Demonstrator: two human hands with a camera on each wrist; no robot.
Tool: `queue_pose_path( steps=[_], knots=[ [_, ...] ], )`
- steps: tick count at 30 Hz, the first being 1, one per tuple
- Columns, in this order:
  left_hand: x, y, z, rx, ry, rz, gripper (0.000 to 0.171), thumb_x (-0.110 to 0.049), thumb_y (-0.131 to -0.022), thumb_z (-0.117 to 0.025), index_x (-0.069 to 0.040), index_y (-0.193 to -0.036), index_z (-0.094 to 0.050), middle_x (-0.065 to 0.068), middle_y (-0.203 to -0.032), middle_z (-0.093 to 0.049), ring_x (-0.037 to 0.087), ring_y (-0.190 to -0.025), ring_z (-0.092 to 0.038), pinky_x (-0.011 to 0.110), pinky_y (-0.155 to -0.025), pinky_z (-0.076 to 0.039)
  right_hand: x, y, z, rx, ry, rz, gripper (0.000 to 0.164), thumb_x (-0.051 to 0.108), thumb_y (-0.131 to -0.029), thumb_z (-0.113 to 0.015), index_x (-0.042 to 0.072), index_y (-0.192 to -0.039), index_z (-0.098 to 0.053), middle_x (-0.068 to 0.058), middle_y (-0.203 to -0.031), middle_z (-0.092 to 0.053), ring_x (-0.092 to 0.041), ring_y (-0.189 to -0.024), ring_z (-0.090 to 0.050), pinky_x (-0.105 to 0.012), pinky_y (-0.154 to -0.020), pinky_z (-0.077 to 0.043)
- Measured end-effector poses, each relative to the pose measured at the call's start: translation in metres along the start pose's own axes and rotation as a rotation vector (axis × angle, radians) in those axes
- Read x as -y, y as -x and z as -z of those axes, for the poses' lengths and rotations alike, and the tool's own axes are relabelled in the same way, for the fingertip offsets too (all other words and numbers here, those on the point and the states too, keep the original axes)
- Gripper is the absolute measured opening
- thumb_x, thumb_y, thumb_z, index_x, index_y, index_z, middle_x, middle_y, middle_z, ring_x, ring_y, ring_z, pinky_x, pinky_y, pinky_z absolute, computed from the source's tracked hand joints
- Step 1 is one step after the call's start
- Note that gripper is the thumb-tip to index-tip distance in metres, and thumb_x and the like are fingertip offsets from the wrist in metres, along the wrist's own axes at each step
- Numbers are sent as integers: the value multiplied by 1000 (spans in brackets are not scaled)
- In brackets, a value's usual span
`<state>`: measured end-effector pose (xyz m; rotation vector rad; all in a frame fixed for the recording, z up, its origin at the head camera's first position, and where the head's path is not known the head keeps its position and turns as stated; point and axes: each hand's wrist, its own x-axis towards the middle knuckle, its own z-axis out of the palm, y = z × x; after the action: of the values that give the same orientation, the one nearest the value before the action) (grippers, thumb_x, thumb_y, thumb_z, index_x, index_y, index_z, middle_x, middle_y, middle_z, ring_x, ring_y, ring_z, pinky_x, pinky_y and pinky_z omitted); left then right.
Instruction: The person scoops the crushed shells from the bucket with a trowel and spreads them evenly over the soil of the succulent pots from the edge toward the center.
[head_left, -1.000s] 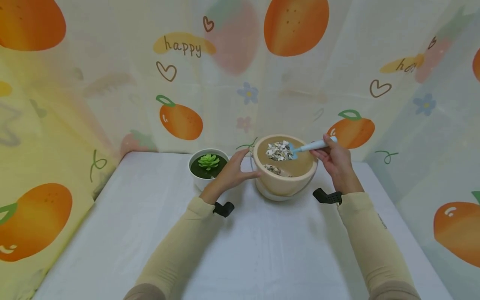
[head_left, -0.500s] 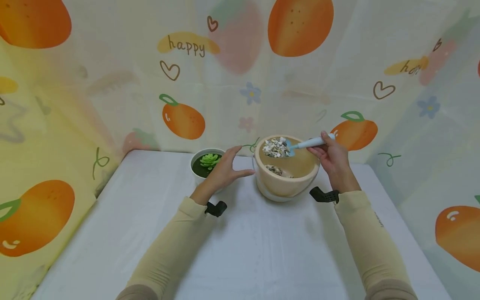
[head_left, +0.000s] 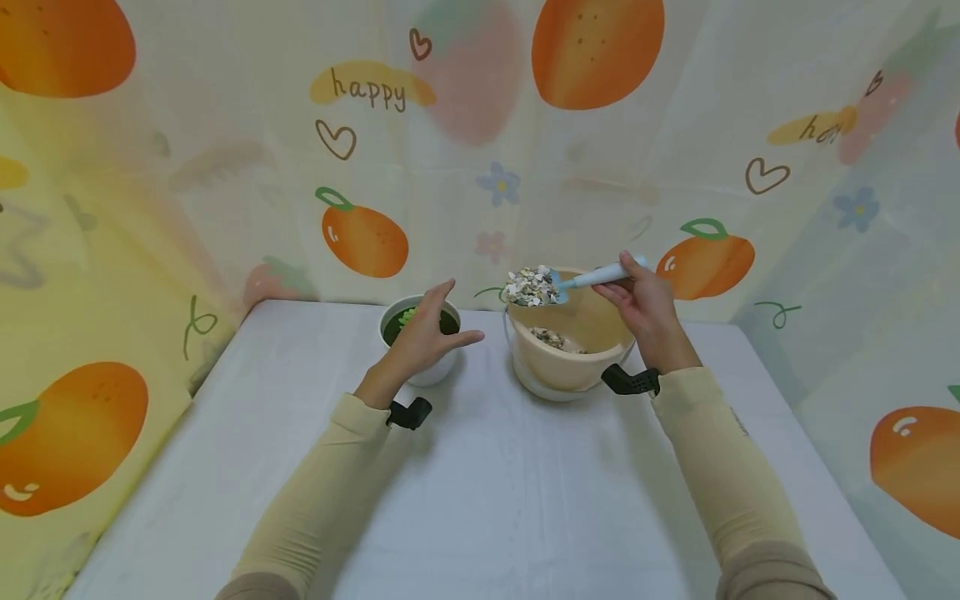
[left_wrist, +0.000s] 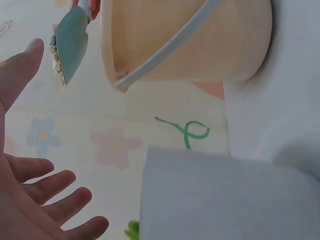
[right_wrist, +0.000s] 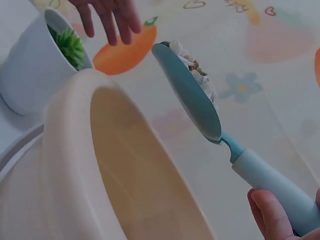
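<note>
My right hand [head_left: 647, 304] grips the pale blue handle of a small trowel [right_wrist: 192, 97], its blade heaped with white and brown pebbles [head_left: 532, 287]. The blade hangs over the left rim of a cream bucket [head_left: 558, 373]. More pebbles [head_left: 550, 337] lie at the bottom of that bucket. My left hand [head_left: 418, 337] is held over the white flower pot [head_left: 431, 373], thumb and fingers spread apart with nothing between them. A green succulent [right_wrist: 68, 46] grows in dark filling inside the pot, partly hidden by the hand in the head view.
A white cloth covers the table [head_left: 480, 500]. Close behind the bucket and pot rises a fruit-print curtain [head_left: 450, 167], which also runs along both sides. The bucket's white carrying handle [left_wrist: 170, 47] hangs down its side.
The loaded trowel has risen and moved left from inside the bucket to its left rim. My left hand has drawn away from the bucket, leftward over the flower pot.
</note>
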<state>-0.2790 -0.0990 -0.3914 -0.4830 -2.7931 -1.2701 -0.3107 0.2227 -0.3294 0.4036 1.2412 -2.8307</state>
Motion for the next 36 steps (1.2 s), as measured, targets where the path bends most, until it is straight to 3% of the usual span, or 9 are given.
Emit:
queue_pose_path(
  steps=[8,20,27,29,33,36],
  knots=[
    [11,3,16,-21,-18,12,100,-44,-81,-78,-9,-155,-21,16,-161,-21,37,-146,-25,58,-116,-28,-12,-2,-10,13,-4,-25,12,16,-96,-59,5,-102,-56,-14,-82,-67,-25,-76,-73,-41,-86,-48],
    [29,8,32,-47,-39,0,104,-45,-78,-80,-6,-154,-22,18,-160,-23,38,-147,-23,60,-116,-26,-29,-7,-27,38,-11,-34,11,13,-97,-58,3,-95,-56,-14,-75,-68,-26,-72,-73,-40,-70,-58],
    [41,12,40,-44,-45,42,109,-47,-76,-81,-8,-156,-17,16,-161,-18,39,-148,-19,61,-116,-24,-40,-8,-40,28,34,-50,11,15,-96,-59,5,-100,-59,-14,-80,-68,-31,-99,-69,-40,-82,-54],
    [45,13,41,-40,-50,56,111,-49,-76,-80,-9,-156,-16,16,-162,-17,39,-148,-18,62,-116,-23,-43,-8,-43,30,35,-58,11,15,-96,-59,4,-98,-61,-15,-81,-69,-30,-99,-69,-40,-82,-54],
    [52,13,42,-36,-55,72,112,-50,-76,-80,-8,-157,-15,17,-162,-15,39,-148,-18,62,-116,-23,-50,-9,-49,35,36,-64,12,15,-96,-59,3,-95,-61,-17,-81,-68,-27,-84,-73,-39,-79,-55],
    [57,15,44,-37,-53,89,112,-50,-76,-79,-8,-157,-14,18,-162,-14,40,-148,-17,63,-116,-22,-55,-13,-55,30,49,-61,11,15,-97,-58,4,-96,-60,-18,-87,-68,-33,-100,-70,-40,-79,-55]
  ],
)
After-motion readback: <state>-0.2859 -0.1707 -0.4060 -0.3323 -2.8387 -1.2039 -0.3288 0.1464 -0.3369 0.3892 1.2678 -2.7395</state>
